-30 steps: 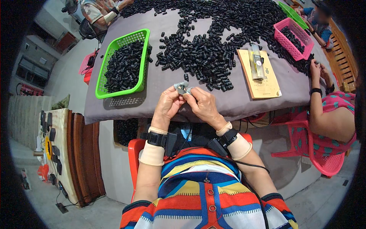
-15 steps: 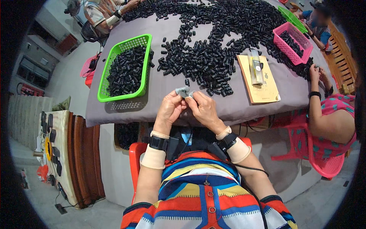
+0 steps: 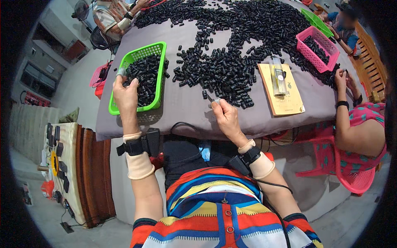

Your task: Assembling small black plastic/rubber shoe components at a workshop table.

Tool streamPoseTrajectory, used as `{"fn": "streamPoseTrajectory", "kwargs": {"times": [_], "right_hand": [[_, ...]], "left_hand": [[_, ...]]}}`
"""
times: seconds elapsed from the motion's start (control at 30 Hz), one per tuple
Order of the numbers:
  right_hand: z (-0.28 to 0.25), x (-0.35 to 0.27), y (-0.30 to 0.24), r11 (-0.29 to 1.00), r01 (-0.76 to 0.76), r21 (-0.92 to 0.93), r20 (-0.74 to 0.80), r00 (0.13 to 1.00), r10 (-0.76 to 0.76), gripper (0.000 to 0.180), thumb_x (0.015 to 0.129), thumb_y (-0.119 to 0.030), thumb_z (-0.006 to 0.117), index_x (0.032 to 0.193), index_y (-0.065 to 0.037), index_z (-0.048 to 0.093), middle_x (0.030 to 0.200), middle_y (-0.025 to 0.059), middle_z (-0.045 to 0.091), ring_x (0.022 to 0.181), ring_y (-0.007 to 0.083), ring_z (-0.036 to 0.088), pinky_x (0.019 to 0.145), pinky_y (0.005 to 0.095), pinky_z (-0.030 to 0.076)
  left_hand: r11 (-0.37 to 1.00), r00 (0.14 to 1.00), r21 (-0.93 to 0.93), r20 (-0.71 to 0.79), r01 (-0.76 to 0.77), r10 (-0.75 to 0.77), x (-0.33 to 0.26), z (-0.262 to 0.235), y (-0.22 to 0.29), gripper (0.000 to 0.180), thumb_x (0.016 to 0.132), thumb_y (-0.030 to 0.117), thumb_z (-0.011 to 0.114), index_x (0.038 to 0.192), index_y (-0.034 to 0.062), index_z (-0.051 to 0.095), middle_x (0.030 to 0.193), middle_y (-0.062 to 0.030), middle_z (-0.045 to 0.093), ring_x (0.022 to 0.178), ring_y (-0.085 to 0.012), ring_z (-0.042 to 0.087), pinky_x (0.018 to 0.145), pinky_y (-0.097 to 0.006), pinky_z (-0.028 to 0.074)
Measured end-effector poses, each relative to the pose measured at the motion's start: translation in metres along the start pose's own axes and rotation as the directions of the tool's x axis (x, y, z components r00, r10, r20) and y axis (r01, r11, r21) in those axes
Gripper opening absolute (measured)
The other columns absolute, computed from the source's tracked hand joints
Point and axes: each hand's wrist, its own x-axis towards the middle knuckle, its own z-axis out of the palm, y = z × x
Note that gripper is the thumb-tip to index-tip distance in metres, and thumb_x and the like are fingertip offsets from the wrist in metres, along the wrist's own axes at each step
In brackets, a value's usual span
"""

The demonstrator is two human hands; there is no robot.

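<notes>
My left hand (image 3: 125,95) reaches over the near left rim of the green plastic basket (image 3: 159,89), thumb and forefinger apart, with nothing seen between them. A grey covering wraps its forefinger tip. Inside the basket lie many small black cylindrical pieces (image 3: 144,76). My right hand (image 3: 226,120) hovers by the table's near edge, its fingers pinched round a thin dark pointed tool (image 3: 210,98) that looks like a small blade. Grey covering shows at those fingertips too. Just beyond the tool is a loose black piece (image 3: 204,94), beside the near end of the big heap (image 3: 223,74).
A yellow booklet (image 3: 291,101) with a clear plastic case (image 3: 279,80) on it lies right of the heap. Farther right stand a pink basket (image 3: 304,51) and a green basket (image 3: 315,20). Co-workers sit right and far left. Cables hang at the table's near edge.
My hands were together in front of the heap and have parted. The left has moved left to the green basket; the right has shifted slightly right and nearer me, with the pointed tool now visible.
</notes>
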Motion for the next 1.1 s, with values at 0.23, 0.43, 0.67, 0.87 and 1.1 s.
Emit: {"fn": "streamPoseTrajectory", "kwargs": {"times": [0.23,0.43,0.67,0.87,1.1], "right_hand": [[-0.003,0.000,0.001,0.995,-0.057,0.081,-0.034,0.998,0.060,0.029,0.089,-0.022,0.053,0.072,0.000,0.048,0.055,0.0090,0.046,0.051,0.0107,0.038,0.046,0.0301,0.034],[-0.003,0.000,0.003,0.982,-0.118,0.145,-0.035,0.992,0.124,0.031,0.090,-0.025,0.052,0.072,0.000,0.048,0.054,0.0066,0.045,0.052,0.0073,0.036,0.046,0.0290,0.034],[-0.001,0.002,0.009,0.985,-0.084,0.151,-0.027,0.996,0.089,0.033,0.091,-0.025,0.052,0.070,0.000,0.046,0.053,0.0051,0.041,0.053,0.0073,0.035,0.046,0.0293,0.033],[-0.001,0.001,0.012,0.985,-0.068,0.161,-0.018,0.997,0.071,0.032,0.091,-0.024,0.052,0.071,0.000,0.048,0.053,0.0046,0.040,0.053,0.0073,0.034,0.046,0.0286,0.033],[-0.003,0.000,0.002,0.975,-0.127,0.181,-0.003,0.992,0.129,0.032,0.091,-0.023,0.052,0.070,0.000,0.047,0.053,0.0053,0.040,0.052,0.0067,0.035,0.046,0.0286,0.032]], "left_hand": [[0.952,0.830,-0.205,0.552,0.227,-0.080,-0.080,0.063,0.053,0.020,0.079,0.008,0.059,0.097,0.0033,0.065,0.070,-0.0025,0.062,0.052,-0.0072,0.053,0.047,-0.022,0.044],[0.995,0.824,-0.021,0.559,-0.094,0.090,-0.110,0.120,0.040,0.017,0.075,0.011,0.060,0.086,-0.0016,0.060,0.076,-0.0160,0.061,0.068,-0.0258,0.060,0.061,-0.034,0.047],[0.973,0.760,-0.113,0.609,-0.202,0.228,-0.111,0.121,0.038,0.015,0.072,0.010,0.060,0.080,-0.0020,0.056,0.080,-0.0222,0.057,0.079,-0.0381,0.056,0.068,-0.045,0.044],[0.947,0.754,-0.085,0.585,-0.310,0.299,-0.126,0.114,0.044,0.013,0.071,0.005,0.060,0.081,-0.0028,0.057,0.074,-0.0205,0.058,0.072,-0.0371,0.058,0.065,-0.044,0.046],[0.325,0.474,-0.415,0.871,0.850,-0.128,-0.131,0.093,0.024,0.017,0.083,0.002,0.058,0.099,-0.0003,0.059,0.081,-0.0061,0.061,0.062,-0.0125,0.058,0.052,-0.023,0.049]]}}
